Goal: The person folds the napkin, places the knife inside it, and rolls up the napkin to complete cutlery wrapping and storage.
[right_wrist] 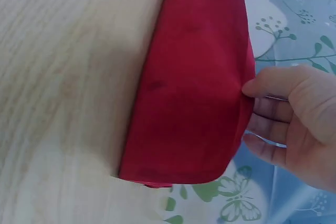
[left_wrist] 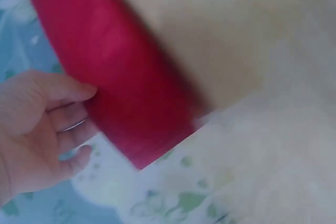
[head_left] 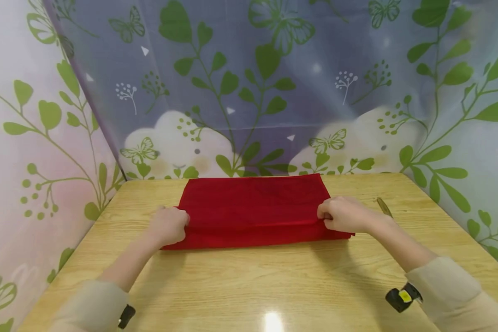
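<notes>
A red cloth (head_left: pixel 253 198) lies across the back half of the table, its near part raised in a fold along the front. My left hand (head_left: pixel 168 225) pinches the fold at its left end; in the left wrist view the thumb and fingers of that hand (left_wrist: pixel 50 124) grip the edge of the red cloth (left_wrist: pixel 115 72). At the right end my right hand (head_left: pixel 344 214) pinches the same fold. Seen from the right wrist, the right hand (right_wrist: pixel 299 116) holds the cloth (right_wrist: pixel 189 87) between thumb and fingers, with layers showing at the lower corner.
The wooden table (head_left: pixel 232 281) has a narrow brownish-gold object (head_left: pixel 383 207) on it, beyond the right forearm and partly hidden by it. A patterned curtain (head_left: pixel 240 92) with leaves and butterflies stands behind the table and along both sides.
</notes>
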{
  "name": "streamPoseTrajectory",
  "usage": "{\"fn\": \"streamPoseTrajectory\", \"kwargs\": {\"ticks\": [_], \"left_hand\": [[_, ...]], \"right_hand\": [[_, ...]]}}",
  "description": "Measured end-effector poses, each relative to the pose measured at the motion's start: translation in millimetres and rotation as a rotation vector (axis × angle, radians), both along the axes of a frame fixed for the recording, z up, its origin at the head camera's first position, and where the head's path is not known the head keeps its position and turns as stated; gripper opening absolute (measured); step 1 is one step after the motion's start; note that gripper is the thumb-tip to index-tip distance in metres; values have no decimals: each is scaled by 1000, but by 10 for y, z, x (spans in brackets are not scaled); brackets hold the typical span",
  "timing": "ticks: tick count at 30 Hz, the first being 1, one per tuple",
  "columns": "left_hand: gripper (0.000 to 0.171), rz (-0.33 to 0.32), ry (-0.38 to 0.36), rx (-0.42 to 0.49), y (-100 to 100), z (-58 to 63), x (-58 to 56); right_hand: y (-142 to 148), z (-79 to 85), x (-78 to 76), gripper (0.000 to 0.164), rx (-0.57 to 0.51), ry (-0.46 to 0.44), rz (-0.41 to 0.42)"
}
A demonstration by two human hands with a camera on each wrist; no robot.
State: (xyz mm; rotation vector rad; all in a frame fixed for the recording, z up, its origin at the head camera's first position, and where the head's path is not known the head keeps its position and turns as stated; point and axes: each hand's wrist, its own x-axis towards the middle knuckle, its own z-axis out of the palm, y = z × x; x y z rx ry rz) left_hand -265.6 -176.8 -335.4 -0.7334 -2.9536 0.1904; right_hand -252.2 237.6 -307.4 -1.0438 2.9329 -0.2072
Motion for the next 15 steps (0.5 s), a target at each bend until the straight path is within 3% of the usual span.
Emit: {"fn": "streamPoseTrajectory", "kwargs": {"ticks": [4, 7, 10, 15], "left_hand": [[34, -21, -111, -4, -71, 263, 48], [38, -55, -189, 6, -95, 376, 105], [39, -86, -246, 11, -103, 384, 177], [40, -115, -338, 38, -102, 295, 319]], "right_hand": [[17, 79, 32, 10, -30, -79, 6], [27, 122, 68, 11, -37, -127, 24], [36, 120, 131, 14, -27, -166, 53], [24, 58, 270, 16, -33, -276, 82]]}}
